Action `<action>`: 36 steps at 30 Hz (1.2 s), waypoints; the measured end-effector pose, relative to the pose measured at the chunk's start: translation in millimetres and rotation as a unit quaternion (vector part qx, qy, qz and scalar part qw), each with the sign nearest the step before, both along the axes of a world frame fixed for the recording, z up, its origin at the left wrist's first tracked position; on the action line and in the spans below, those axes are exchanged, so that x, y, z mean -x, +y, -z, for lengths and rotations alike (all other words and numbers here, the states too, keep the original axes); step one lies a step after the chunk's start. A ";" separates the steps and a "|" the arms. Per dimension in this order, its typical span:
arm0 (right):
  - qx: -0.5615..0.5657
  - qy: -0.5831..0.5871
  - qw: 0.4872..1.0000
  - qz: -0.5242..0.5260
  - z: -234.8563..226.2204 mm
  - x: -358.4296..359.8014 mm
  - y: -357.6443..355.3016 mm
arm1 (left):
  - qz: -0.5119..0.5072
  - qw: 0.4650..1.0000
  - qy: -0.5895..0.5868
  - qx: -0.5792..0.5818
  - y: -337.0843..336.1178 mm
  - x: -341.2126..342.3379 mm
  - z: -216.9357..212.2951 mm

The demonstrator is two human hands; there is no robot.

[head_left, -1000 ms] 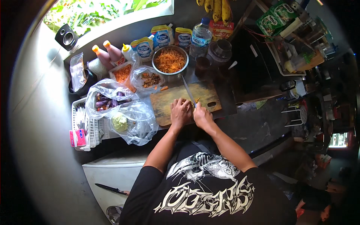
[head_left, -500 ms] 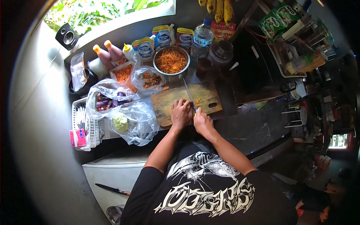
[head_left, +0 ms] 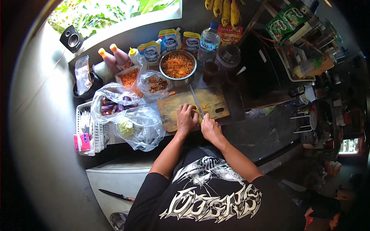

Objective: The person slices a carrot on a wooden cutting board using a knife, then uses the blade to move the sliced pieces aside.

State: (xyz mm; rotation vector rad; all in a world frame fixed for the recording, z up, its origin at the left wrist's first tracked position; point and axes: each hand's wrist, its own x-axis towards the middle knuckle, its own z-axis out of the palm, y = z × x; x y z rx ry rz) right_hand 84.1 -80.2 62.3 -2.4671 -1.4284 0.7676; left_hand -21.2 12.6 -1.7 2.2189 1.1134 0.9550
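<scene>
Left hand [head_left: 186, 117]: fingers bent over the cutting board [head_left: 169, 107]; what lies beneath is hidden, grip cannot be told.
Right hand [head_left: 211, 128]: fingers closed around the knife [head_left: 195, 99], handle mostly covered.
Blade: just right of the left fingers, tip beyond them.
Scraps [head_left: 205, 106]: just beyond the right fingers; too small to identify.
Bananas [head_left: 226, 16]: well beyond both hands' fingers, top cut off.
Second knife [head_left: 111, 193]: well behind the left fingers, handle partly hidden.

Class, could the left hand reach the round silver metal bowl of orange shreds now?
Probably yes: nothing tall stands between left hand and bowl, though a long, narrow silver knife slants close by.
</scene>
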 end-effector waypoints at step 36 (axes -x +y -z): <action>-0.034 -0.001 0.999 0.003 15.7 3.8 8.2 | 0.024 1.000 -0.011 -0.015 4.3 6.7 0.9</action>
